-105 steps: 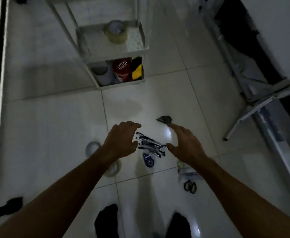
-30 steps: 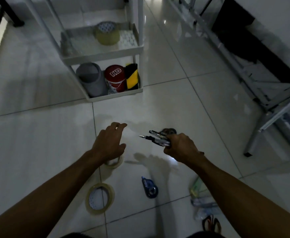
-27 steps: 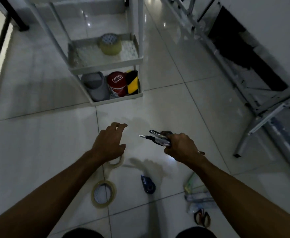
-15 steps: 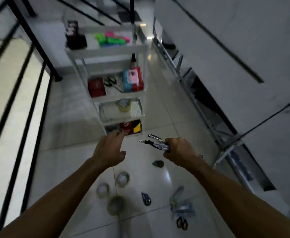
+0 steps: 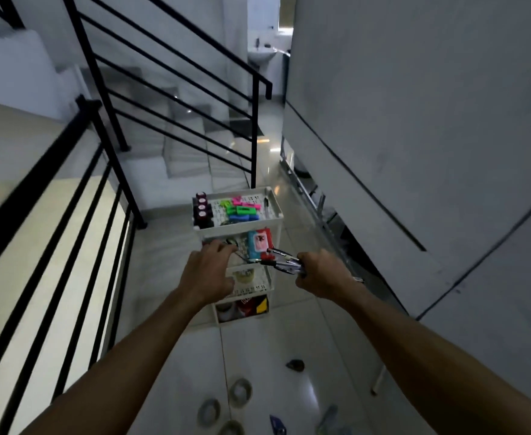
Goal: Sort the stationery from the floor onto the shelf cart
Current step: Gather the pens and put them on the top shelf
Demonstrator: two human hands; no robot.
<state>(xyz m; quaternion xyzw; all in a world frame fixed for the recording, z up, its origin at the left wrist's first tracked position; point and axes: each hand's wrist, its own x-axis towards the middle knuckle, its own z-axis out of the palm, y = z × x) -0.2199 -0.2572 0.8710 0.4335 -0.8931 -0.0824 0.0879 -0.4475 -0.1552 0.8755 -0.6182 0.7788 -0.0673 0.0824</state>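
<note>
A bundle of dark pens (image 5: 284,262) is gripped in the right hand (image 5: 322,273), at three o'clock of the white tiered plastic shelf cart (image 5: 273,211). The left hand (image 5: 209,273) is held empty, fingers loosely curled, before the cart.

The floor tiles (image 5: 289,346) at the bottom of the frame are glossy and smooth, throwing back light. The shelf cart (image 5: 272,208) at centre looks like white matt plastic with perforated trays. The railing (image 5: 100,98) at upper left is black painted metal. The wall (image 5: 414,105) at right is matt and smooth.
</note>
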